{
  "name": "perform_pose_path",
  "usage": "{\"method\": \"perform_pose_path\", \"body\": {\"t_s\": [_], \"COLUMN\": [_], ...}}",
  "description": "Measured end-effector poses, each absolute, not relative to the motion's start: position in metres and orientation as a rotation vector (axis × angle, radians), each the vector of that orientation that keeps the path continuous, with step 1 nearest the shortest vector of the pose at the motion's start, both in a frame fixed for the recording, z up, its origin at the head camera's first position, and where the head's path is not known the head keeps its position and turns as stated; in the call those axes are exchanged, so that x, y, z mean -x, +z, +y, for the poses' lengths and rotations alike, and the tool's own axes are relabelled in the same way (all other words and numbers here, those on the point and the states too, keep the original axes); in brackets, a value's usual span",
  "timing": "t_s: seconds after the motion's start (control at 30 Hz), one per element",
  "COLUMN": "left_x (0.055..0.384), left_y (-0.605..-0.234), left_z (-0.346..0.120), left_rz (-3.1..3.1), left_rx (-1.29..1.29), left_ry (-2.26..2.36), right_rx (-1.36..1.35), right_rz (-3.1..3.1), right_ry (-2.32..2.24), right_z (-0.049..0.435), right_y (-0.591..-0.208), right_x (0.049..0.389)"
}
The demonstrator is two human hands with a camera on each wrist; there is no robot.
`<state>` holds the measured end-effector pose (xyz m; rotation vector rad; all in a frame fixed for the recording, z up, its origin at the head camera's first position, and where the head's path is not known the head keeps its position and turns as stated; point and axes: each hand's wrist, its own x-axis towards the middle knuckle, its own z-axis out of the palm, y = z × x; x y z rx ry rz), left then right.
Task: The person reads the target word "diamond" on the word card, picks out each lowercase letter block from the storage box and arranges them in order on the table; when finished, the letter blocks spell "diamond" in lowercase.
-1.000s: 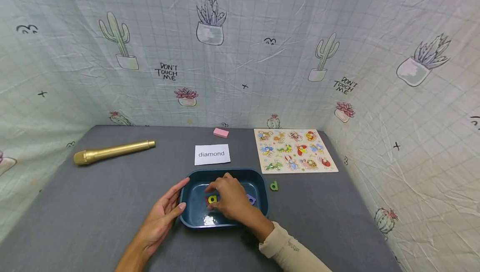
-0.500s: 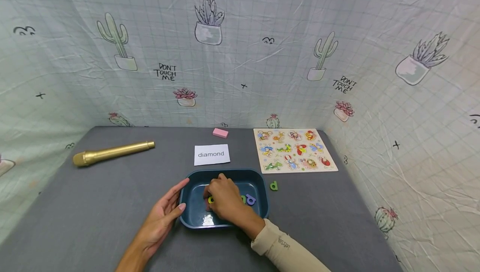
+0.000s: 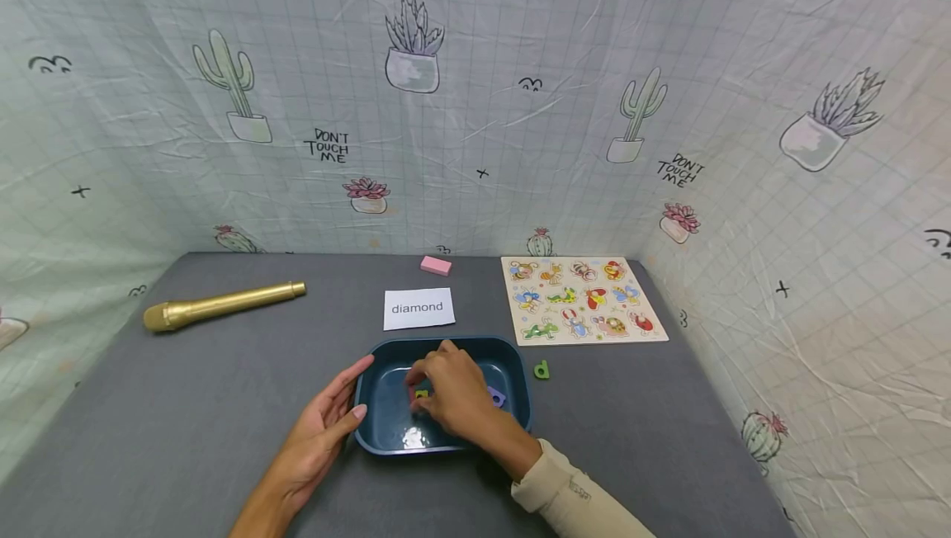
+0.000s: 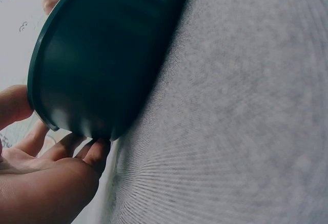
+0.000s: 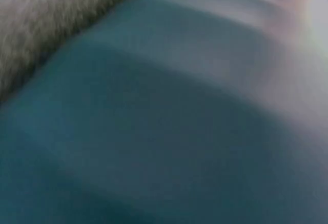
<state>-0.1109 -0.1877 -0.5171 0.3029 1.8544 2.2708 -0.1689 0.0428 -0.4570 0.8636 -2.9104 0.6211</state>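
Note:
My left hand (image 3: 315,439) holds the left end of a dark blue tray (image 3: 388,410), thumb and fingers at its rim. In the left wrist view, the thumb touches the rim of the tray (image 4: 102,55) and the other fingers bend against its outer wall. Inside the tray, my right hand (image 3: 456,394) reaches down with bent fingers around a yellow letter (image 3: 422,394), partly covered. A red piece shows beside its fingertips. Whether they pinch anything is hidden. A purple letter (image 3: 496,396) lies right of this hand. The right wrist view shows only blurred blue-green tray.
A green letter (image 3: 541,370) lies right of the tray. Behind stand a "diamond" card (image 3: 418,309), a pink block (image 3: 436,266) and an insect puzzle board (image 3: 587,303). A gold microphone (image 3: 223,305) lies at the left. Patterned cloth (image 3: 483,109) surrounds the grey table.
The right hand shifted left, its fingers drawing together over the yellow letter, then moved back right with fingers apart. Less of the yellow letter shows now. The left hand stays on the tray.

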Motion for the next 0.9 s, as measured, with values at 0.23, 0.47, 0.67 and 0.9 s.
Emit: {"method": "perform_pose_path", "body": {"t_s": [0.23,0.47,0.67,0.9], "left_x": [0.111,0.111,0.111,0.111], "left_y": [-0.517,-0.517,-0.518,-0.518], "left_z": [-0.188,-0.188,-0.188,-0.188], "left_rz": [1.861,1.871,1.883,1.881], "left_rx": [-0.307,-0.306,-0.319,-0.314], "left_ry": [2.272,2.274,2.278,2.27], "right_rx": [-0.802,-0.708,-0.633,-0.553], "right_rz": [-2.885,-2.849,-2.844,-2.829], "right_ry": [0.713,0.739,0.755,0.776], "right_z": [0.06,0.077,0.093,0.115], "right_y": [-0.444,-0.435,-0.43,-0.428], "right_x": [0.166,0.166,0.168,0.171]}}
